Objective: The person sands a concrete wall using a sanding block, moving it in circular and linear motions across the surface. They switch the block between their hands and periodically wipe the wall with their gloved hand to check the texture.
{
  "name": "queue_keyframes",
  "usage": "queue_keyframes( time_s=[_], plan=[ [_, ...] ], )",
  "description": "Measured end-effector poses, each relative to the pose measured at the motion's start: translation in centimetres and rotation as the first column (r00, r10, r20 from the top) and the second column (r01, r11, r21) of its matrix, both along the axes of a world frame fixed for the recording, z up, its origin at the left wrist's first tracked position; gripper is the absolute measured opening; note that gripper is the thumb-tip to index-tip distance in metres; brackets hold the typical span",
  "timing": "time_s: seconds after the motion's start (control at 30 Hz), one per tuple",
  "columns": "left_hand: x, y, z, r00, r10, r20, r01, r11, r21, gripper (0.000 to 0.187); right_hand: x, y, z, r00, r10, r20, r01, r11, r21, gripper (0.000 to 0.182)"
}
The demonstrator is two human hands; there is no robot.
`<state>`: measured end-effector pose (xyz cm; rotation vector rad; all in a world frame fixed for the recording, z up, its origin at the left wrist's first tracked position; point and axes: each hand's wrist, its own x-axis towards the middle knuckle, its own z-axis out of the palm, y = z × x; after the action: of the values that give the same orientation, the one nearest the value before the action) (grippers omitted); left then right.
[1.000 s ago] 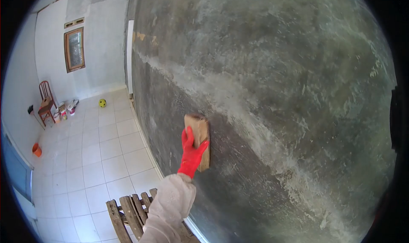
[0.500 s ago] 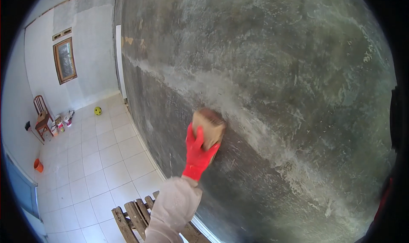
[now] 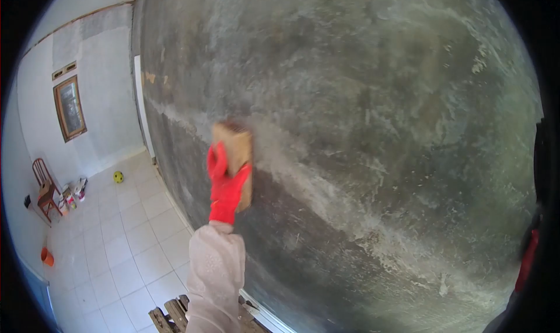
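My left hand (image 3: 227,187), in a red glove, is closed around a tan, wooden-looking block (image 3: 233,143). The block stands on end against the rough grey wall (image 3: 361,123); its far edge is blurred by motion. A pale, scratched band runs diagonally across the wall behind the block. At the far right edge, part of my right hand (image 3: 528,263) shows as a red glove in shadow. Its fingers are hidden.
A slatted wooden bench (image 3: 169,315) stands below my left arm. Across the tiled floor (image 3: 128,239) are a yellow ball (image 3: 118,176), an orange bucket (image 3: 47,256), a wooden chair (image 3: 45,187) and several tubs (image 3: 71,199). A framed window (image 3: 70,108) is in the far wall.
My left hand and the block have moved left and up along the wall. The view has shifted too, and more of the red glove shows at the right edge.
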<state>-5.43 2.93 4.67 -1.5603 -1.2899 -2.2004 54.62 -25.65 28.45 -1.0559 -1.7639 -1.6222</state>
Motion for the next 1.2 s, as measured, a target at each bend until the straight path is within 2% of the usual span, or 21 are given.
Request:
queue_keyframes(
  time_s=[0.03,0.07,0.1,0.17,0.2,0.23,0.3,0.33,0.37,0.43,0.47,0.53,0.63,0.7,0.77,0.87,0.9,0.97,1.07,1.13,1.2],
  plan=[
    [-0.9,0.8,-3.3,0.991,0.0,0.137,0.006,0.999,-0.043,0.081,-1.5,1.1,-0.9,0.886,0.312,-0.343,-0.303,0.949,0.08,0.024],
    [-1.6,1.1,-6.8,0.947,-0.018,0.322,0.063,0.989,-0.131,0.076,-2.0,1.5,-1.6,0.571,0.571,-0.59,-0.526,0.806,0.271,0.025],
    [-2.4,0.9,-10.2,0.833,-0.14,0.536,0.256,0.955,-0.149,0.075,0.9,1.0,-2.1,0.574,0.567,-0.59,-0.506,0.813,0.289,0.025],
    [-2.5,0.6,-16.3,0.762,-0.077,0.643,0.31,0.915,-0.259,0.076,12.1,-0.1,-3.5,0.842,0.127,-0.525,-0.146,0.989,0.006,0.033],
    [-2.5,0.8,-16.8,0.742,-0.082,0.666,0.317,0.917,-0.241,0.075,14.7,-1.0,-4.0,0.889,-0.114,-0.444,0.072,0.991,-0.11,0.038],
    [-1.9,0.7,-15.7,0.716,-0.085,0.693,0.328,0.917,-0.226,0.074,14.3,-1.5,-4.0,0.884,-0.13,-0.45,0.097,0.991,-0.096,0.038],
    [-1.8,0.6,-10.7,0.847,-0.191,0.496,0.264,0.961,-0.08,0.071,12.7,-1.3,-3.4,0.869,0.071,-0.489,-0.154,0.979,-0.131,0.035],
    [-2.7,1.0,-7.6,0.903,-0.132,0.409,0.189,0.976,-0.104,0.07,11.5,-1.3,-2.9,0.937,-0.037,-0.347,0.001,0.995,-0.101,0.033],
    [-3.3,1.4,-4.1,0.947,-0.067,0.315,0.109,0.987,-0.118,0.068,10.2,-1.3,-2.2,0.937,-0.056,-0.345,0.025,0.995,-0.094,0.033],
    [-2.1,0.3,4.3,0.984,-0.061,0.17,0.075,0.994,-0.074,0.068,7.2,-1.0,-1.8,0.968,0.018,-0.251,-0.035,0.997,-0.065,0.034],
    [-1.1,-0.4,6.8,0.984,-0.081,0.157,0.094,0.993,-0.076,0.068,4.8,-0.4,-1.8,0.941,0.113,-0.319,-0.124,0.992,-0.014,0.031],
    [1.5,-1.2,10.0,1.0,0.015,0.025,-0.015,1.0,-0.011,0.068,3.2,-0.2,-1.3,0.936,0.131,-0.326,-0.153,0.987,-0.041,0.032],
    [4.5,-2.5,4.4,0.998,0.051,-0.048,-0.05,0.999,0.015,0.068,0.9,-0.1,-0.6,0.93,0.184,-0.318,-0.216,0.974,-0.068,0.033],
    [7.8,-3.8,-2.8,0.991,-0.014,0.13,0.016,1.0,-0.017,0.068,-0.8,0.0,0.0,0.949,0.217,-0.227,-0.229,0.973,-0.026,0.037],
    [11.5,-5.9,-9.6,0.872,-0.125,0.473,0.196,0.975,-0.105,0.07,-1.8,0.0,0.6,0.968,0.187,-0.168,-0.189,0.982,0.004,0.039],
    [15.6,-7.3,-16.1,0.921,0.005,0.39,0.105,0.96,-0.259,0.074,-2.0,0.0,0.9,0.977,0.193,-0.087,-0.189,0.981,0.053,0.04],
    [17.1,-8.4,-14.0,0.921,-0.004,0.388,0.116,0.957,-0.265,0.074,-1.8,0.1,1.0,0.978,0.199,-0.062,-0.195,0.978,0.073,0.04],
    [20.7,-11.3,-4.5,0.978,0.042,0.205,0.004,0.976,-0.216,0.077,-1.5,-0.1,0.9,0.981,0.191,-0.033,-0.188,0.979,0.078,0.04],
    [23.9,-13.9,5.3,0.995,-0.037,0.097,0.052,0.985,-0.162,0.079,-1.3,-0.1,0.9,0.971,0.223,-0.084,-0.217,0.974,0.067,0.039],
    [26.2,-15.2,7.5,0.977,0.04,-0.21,-0.038,0.999,0.013,0.08,-1.0,-0.2,1.0,0.953,0.293,-0.075,-0.29,0.956,0.053,0.04],
    [28.8,-16.4,5.1,0.987,0.052,-0.149,-0.057,0.998,-0.028,0.082,-0.5,-0.2,0.6,0.939,0.335,-0.083,-0.331,0.942,0.057,0.037]
  ],
)
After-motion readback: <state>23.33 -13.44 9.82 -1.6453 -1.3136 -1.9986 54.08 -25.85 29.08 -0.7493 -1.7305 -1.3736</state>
